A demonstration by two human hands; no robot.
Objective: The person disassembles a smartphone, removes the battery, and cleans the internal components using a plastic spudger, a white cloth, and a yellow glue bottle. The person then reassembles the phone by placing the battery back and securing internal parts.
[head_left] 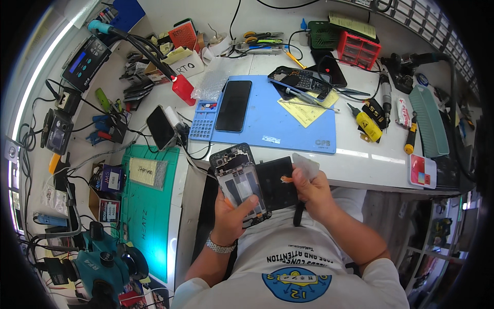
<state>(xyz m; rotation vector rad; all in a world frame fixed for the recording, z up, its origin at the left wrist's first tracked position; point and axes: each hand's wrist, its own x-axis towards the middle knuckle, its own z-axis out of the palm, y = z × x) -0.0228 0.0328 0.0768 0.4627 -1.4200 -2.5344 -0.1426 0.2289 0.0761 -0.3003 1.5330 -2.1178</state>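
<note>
My left hand (234, 216) is closed around an opened phone (239, 180), its thumb lying across the lower inside. The phone's inner frame shows, with dark parts at the top and a paler middle. Against its right side is a flat black panel (277, 184), tilted, with a small orange flex cable (286, 179) near its right edge. My right hand (316, 194) pinches a thin grey card-like piece (307, 166) between thumb and fingers, right beside the panel. Whether these fingers also grip the panel, I cannot tell. All this is held above my lap, at the bench's front edge.
Beyond my hands lies a blue work mat (288, 131) with a dark phone (233, 106) and a disassembled phone (301, 82) on it. A yellow bottle (365, 123) and a screwdriver (410, 135) lie right. At left are a green mat (149, 206) and a teal microscope (105, 262).
</note>
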